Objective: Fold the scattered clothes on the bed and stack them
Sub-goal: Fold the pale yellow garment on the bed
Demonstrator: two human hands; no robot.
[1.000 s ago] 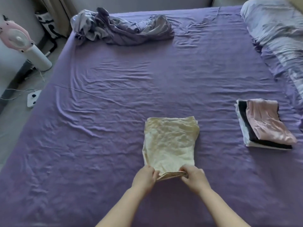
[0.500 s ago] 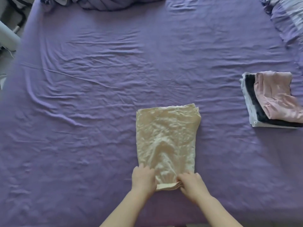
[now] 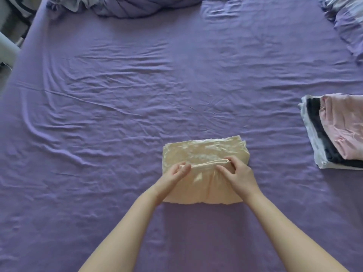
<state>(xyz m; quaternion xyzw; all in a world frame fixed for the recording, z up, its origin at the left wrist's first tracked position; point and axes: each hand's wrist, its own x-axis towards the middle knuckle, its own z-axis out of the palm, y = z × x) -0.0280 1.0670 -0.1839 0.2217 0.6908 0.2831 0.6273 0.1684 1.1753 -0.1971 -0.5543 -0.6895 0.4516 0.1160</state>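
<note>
At the far left edge, a pale rounded object (image 3: 6,50) is partly seen beside the bed (image 3: 98,114), which is covered by a wrinkled purple sheet. A heap of unfolded grey-lilac clothes (image 3: 125,6) is seen along the far edge. Near the middle, a cream garment (image 3: 200,152) lies on the sheet, its near edge doubled over toward the far side. That raised edge is pinched at its left end by the left hand (image 3: 176,172), fingers curled around the fabric, and at its right end by the right hand (image 3: 238,173). At the right, well apart, a folded stack (image 3: 334,132) is seen: white beneath, dark between, pink on top. A crumpled duvet (image 3: 347,22) occupies the far right corner.
</note>
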